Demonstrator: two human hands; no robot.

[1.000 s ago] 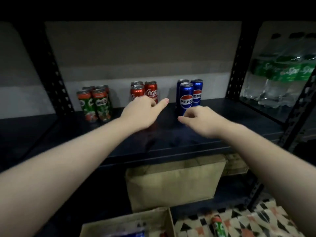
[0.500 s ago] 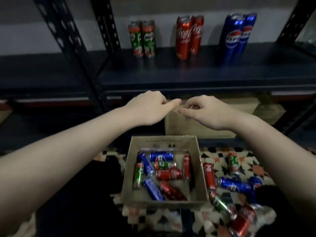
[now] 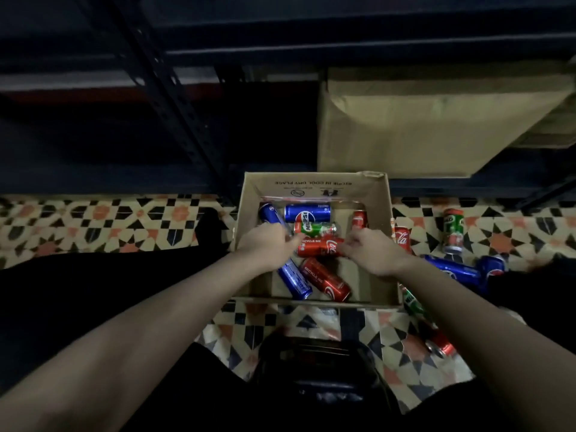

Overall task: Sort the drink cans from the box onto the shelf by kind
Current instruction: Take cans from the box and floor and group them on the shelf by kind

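An open cardboard box (image 3: pixel 311 186) stands on the patterned floor and holds several cans lying on their sides. Among them are a blue Pepsi can (image 3: pixel 307 212), a green Milo can (image 3: pixel 315 228) and a red Coca-Cola can (image 3: pixel 318 247). A second red can (image 3: pixel 325 279) and a blue can (image 3: pixel 294 281) lie nearer me. My left hand (image 3: pixel 268 244) is down in the box, fingers loosely curled, its fingertip at the left end of the red Coca-Cola can. My right hand (image 3: pixel 371 251) reaches the same can's right end. The shelf's front edge (image 3: pixel 343 46) runs across the top; its cans are out of view.
More cans lie on the floor right of the box: a red one (image 3: pixel 402 239), a green one (image 3: pixel 453 230), blue ones (image 3: pixel 452 272) and a red one (image 3: pixel 440 347). A large carton (image 3: pixel 436 120) sits on the low shelf. A black upright post (image 3: pixel 174 104) stands left of the box.
My view dropped from the shelf with its sorted cans down to the box. Both hands came down from the shelf into the box, onto the red Coca-Cola can.
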